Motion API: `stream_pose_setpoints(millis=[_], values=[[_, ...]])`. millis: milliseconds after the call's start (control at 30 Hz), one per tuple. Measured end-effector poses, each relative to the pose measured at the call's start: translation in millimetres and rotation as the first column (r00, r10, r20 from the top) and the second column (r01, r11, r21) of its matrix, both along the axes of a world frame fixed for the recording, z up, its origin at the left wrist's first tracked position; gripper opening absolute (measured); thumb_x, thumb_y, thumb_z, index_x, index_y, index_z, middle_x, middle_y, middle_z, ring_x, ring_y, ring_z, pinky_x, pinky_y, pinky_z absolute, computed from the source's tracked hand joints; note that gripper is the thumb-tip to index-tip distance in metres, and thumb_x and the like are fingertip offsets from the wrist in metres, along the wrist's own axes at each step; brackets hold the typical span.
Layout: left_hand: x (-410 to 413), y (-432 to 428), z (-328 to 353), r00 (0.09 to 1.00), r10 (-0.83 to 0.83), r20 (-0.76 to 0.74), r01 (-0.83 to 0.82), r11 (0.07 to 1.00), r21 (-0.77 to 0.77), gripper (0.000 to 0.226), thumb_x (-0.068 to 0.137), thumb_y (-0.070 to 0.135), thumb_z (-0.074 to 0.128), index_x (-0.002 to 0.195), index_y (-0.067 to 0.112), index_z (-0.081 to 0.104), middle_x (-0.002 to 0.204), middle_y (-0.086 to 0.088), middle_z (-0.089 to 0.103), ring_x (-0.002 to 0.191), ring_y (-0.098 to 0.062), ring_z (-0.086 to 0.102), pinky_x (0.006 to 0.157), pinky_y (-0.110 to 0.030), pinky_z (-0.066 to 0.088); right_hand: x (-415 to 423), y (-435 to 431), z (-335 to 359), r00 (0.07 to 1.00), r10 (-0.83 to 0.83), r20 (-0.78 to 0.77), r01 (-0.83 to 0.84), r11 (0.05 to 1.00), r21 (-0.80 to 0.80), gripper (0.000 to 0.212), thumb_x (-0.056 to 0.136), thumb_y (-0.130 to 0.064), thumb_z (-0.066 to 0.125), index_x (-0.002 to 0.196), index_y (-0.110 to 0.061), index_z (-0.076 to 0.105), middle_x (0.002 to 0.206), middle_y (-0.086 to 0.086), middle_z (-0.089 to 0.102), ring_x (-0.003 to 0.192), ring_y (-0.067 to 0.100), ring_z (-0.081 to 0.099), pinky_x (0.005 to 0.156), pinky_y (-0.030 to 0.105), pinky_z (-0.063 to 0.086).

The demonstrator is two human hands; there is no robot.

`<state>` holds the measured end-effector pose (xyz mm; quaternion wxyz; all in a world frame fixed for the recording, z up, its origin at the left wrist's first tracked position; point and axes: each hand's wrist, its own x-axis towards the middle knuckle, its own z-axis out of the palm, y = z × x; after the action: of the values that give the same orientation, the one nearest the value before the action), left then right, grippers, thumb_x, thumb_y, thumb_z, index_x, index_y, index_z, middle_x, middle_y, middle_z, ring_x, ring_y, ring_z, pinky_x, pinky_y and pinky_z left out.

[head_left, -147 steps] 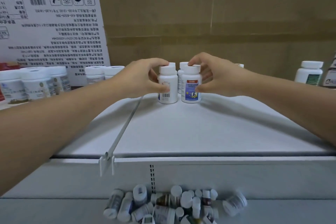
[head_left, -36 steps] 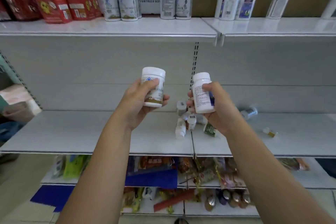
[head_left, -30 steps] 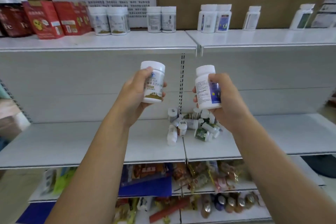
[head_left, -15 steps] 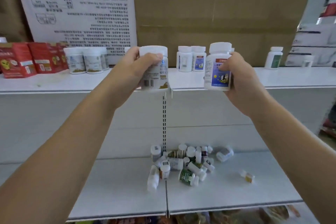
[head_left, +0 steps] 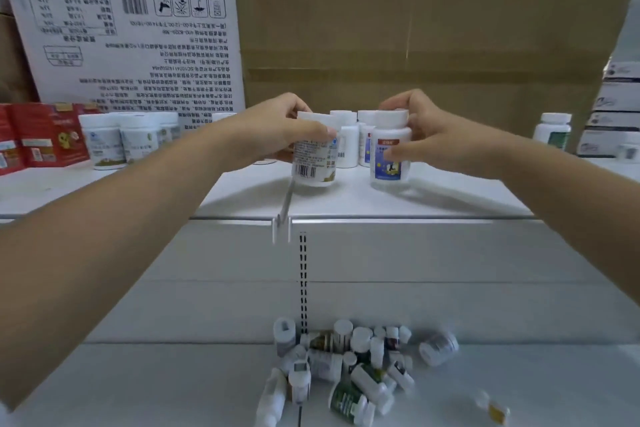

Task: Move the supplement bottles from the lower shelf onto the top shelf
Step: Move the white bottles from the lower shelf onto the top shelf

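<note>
My left hand (head_left: 277, 130) grips a white bottle with a barcode label (head_left: 313, 168), its base at or just above the top shelf (head_left: 450, 198). My right hand (head_left: 429, 135) grips a white bottle with a blue and red label (head_left: 389, 163) that stands on the same shelf. Right behind them stand two white bottles (head_left: 348, 146). A heap of several small supplement bottles (head_left: 349, 364) lies on the lower shelf (head_left: 173, 381), most of them on their sides.
Red boxes (head_left: 45, 135) and white jars (head_left: 117, 142) fill the top shelf's left part. A lone bottle (head_left: 552, 130) and stacked white boxes (head_left: 616, 107) stand at right. Cardboard cartons (head_left: 415, 38) wall off the back. A metal divider (head_left: 285, 208) splits the shelf.
Both hands have moved forward and down over the top shelf with their bottles, which now sit low in front of the two standing bottles. The view has tilted up.
</note>
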<state>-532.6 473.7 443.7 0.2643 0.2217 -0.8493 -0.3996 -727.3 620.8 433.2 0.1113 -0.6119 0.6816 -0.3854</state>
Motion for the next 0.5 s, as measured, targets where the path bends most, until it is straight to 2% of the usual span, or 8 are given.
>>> stream_pose_setpoints(millis=[67,133,200,333,500], values=[[-6,-7,3,0.998,0.019,0.054,-0.016,0.999,-0.047,0.042,0.084,0.029,0.073,0.116,0.012,0.052,0.108,0.001,0.064,0.086,-0.003,0.066,0.058,-0.012,0.052,-14,-8,4,0.989,-0.026,-0.148,0.038,0.996,0.082,0.053,0.085,-0.016,0.070,0.123,-0.028,0.037,0.117,0.010,0.062,0.099,0.021,0.062,0.090,0.043,0.051],[-11,-13,3,0.996,0.024,0.088,-0.017,0.997,-0.077,0.042,0.082,0.029,0.075,0.115,0.014,0.054,0.111,0.000,0.065,0.092,-0.006,0.066,0.067,-0.015,0.055,-26,-14,7,0.960,-0.079,-0.267,0.094,0.994,0.046,0.053,0.083,-0.018,0.073,0.121,-0.029,0.038,0.120,0.011,0.055,0.101,0.028,0.062,0.090,0.045,0.052],[-15,-21,-1,0.996,0.034,0.082,-0.028,0.996,-0.079,0.041,0.079,0.030,0.077,0.112,0.017,0.057,0.113,-0.004,0.066,0.097,-0.012,0.067,0.078,-0.024,0.057,-34,-20,8,0.916,-0.126,-0.380,0.127,0.992,-0.022,0.053,0.079,-0.021,0.076,0.117,-0.034,0.041,0.121,0.010,0.044,0.099,0.027,0.061,0.090,0.043,0.052],[-20,-33,-15,0.998,0.049,-0.042,-0.051,0.998,-0.037,0.045,0.076,0.026,0.080,0.114,0.023,0.057,0.118,-0.013,0.065,0.109,-0.023,0.065,0.092,-0.040,0.056,-43,-31,4,0.889,-0.129,-0.439,0.098,0.991,-0.094,0.055,0.077,-0.023,0.077,0.121,-0.034,0.046,0.115,0.003,0.039,0.094,0.020,0.061,0.088,0.038,0.052],[-20,-36,-18,0.997,0.019,-0.069,-0.023,0.998,-0.063,0.046,0.079,0.025,0.077,0.120,0.027,0.057,0.115,-0.007,0.066,0.104,-0.015,0.065,0.085,-0.025,0.056,-48,-37,-1,0.899,-0.130,-0.418,0.079,0.987,-0.137,0.059,0.078,-0.024,0.077,0.129,-0.032,0.048,0.112,-0.001,0.040,0.094,0.016,0.060,0.092,0.036,0.051]])
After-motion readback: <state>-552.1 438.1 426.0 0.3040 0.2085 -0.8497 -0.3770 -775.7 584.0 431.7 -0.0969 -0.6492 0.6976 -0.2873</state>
